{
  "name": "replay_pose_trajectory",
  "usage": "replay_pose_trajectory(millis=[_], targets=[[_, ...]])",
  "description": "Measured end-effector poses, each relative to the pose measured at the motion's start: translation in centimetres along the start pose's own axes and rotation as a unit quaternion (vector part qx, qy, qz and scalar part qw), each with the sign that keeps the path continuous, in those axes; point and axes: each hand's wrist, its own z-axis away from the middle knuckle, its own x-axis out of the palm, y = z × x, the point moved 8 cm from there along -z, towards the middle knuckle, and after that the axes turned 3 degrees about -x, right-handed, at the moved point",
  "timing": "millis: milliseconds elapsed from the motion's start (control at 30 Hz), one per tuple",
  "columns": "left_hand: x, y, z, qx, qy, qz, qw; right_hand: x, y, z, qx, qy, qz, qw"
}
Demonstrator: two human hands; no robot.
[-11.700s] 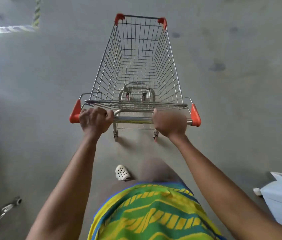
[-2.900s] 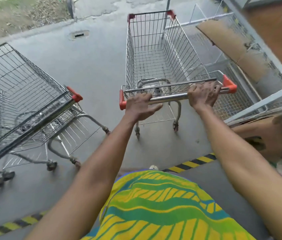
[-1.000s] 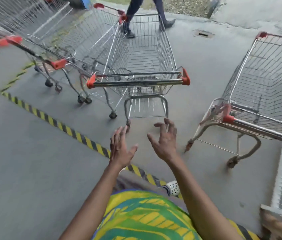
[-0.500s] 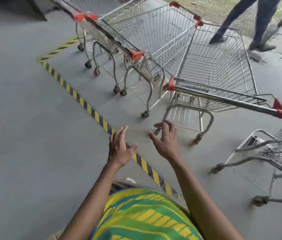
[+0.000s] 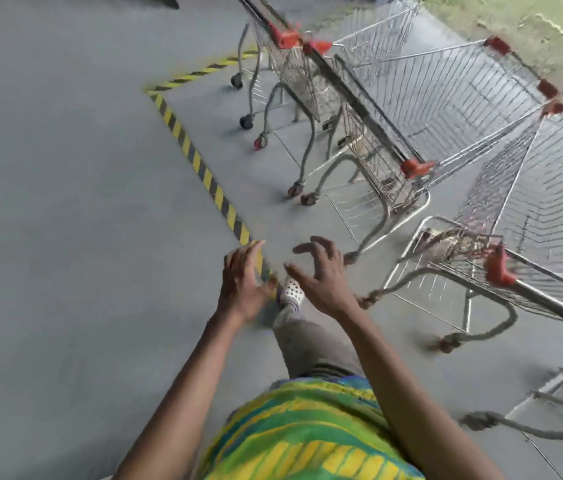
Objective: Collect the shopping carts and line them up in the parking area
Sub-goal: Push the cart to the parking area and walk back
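both hands are free and hold nothing. the left hand [image 5: 240, 284] hangs with fingers straight and close together, the right hand [image 5: 323, 277] beside it with fingers spread and loosely bent; they are near each other but apart, at about the middle of the view. the nearest cart [image 5: 529, 237] stands at 3 o'clock from the right hand, its handle end with a red cap pointing toward the person, not touched. a second cart [image 5: 422, 98] sits at 1 o'clock, side by side with it, and a third cart [image 5: 283, 57] at 12 o'clock. a yellow-and-black floor stripe [image 5: 200, 164] runs from 11 o'clock down to the hands. a white perforated shoe [image 5: 292, 294] shows between the wrists.
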Motion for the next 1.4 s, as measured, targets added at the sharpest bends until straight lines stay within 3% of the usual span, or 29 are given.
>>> replay_pose_trajectory(millis=[133, 267, 533, 733, 833, 1100, 1400], targets=[[-4.0, -4.6, -9.0, -0.008, 0.049, -0.010, 0.999, 3.6, -3.5, -11.7, -0.015, -0.040, -0.035, 0.998], [-7.8, -11.1, -16.8, -0.040, 0.049, -0.038, 0.997, 5.2, -10.6, -25.1, -0.068, -0.070, -0.039, 0.994], [-20.1, -19.1, -30.8, -0.164, 0.164, -0.011, 0.973, 9.2, -21.7, -43.4, -0.103, -0.124, -0.044, 0.986], [-21.2, -26.9, -44.0, -0.203, 0.115, 0.053, 0.971, 17.0, -21.9, -54.5, -0.092, -0.212, -0.003, 0.973], [-23.7, -30.0, -52.0, -0.204, 0.095, 0.076, 0.971, 18.8, -24.2, -63.2, -0.075, -0.188, 0.004, 0.979], [-31.8, -32.4, -75.0, -0.083, -0.005, 0.031, 0.996, 16.5, -34.9, -81.8, -0.052, -0.050, -0.068, 0.995], [-33.2, -33.5, -97.8, -0.022, -0.081, 0.062, 0.995, 14.3, -34.5, -102.0, 0.024, 0.047, -0.110, 0.993]])
